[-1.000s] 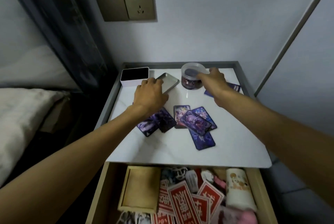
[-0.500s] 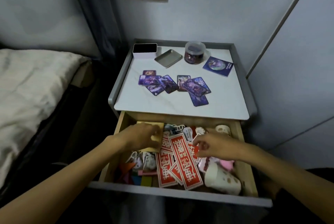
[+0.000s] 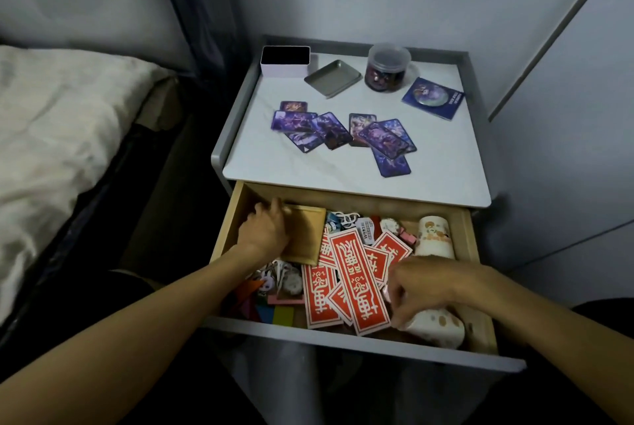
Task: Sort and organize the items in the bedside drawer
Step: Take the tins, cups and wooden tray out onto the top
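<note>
Tray (image 3: 307, 236) lies in the drawer's (image 3: 343, 335) back-left corner, long axis front-to-back, gripped by the nearer left hand (image 3: 266, 232) — right hand (image 3: 429, 285) curls over a cup (image 3: 439, 327) at front-right, grasp unclear.

This is a bedroom in a home. A bed (image 3: 68, 123) with pale, rumpled bedding lies just beside a small bedside table (image 3: 343, 167) set against the wall. The table's drawer (image 3: 227, 232) of personal odds and ends stands open, and a dark curtain (image 3: 202, 13) hangs behind.

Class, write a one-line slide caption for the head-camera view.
Left hand grips a tan wooden box in the open drawer; right hand reaches down beside red rectangular printed cards.
</note>
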